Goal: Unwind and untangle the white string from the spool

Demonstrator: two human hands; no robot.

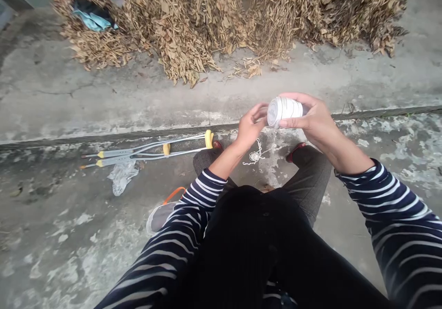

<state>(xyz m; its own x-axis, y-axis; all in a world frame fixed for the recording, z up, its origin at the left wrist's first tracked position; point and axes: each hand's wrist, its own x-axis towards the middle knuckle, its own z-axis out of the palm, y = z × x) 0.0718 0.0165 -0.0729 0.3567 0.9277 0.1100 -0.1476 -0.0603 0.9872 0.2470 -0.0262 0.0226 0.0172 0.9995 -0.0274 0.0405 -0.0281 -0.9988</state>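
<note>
In the head view my right hand (pixel 319 120) grips a white cylindrical roll (pixel 291 108), its thumb along the near side and fingers over the far side. The roll lies sideways, with thin dark lines across its wrap and a coiled end facing left. My left hand (pixel 249 125) is at that left end, fingers curved toward it. Motion smears those fingertips, so their contact with the roll cannot be made out. On the ground below lies a loose tangle of white string (pixel 254 156), with a strand leading off to its right.
A pair of crutches (pixel 148 148) with yellow pads lies to the left, beside a crumpled clear plastic bag (pixel 123 176). Dried leafy stalks (pixel 193 23) are heaped on the raised concrete ledge (pixel 113 108) ahead. A grey object with an orange strap (pixel 174 195) is near my left forearm.
</note>
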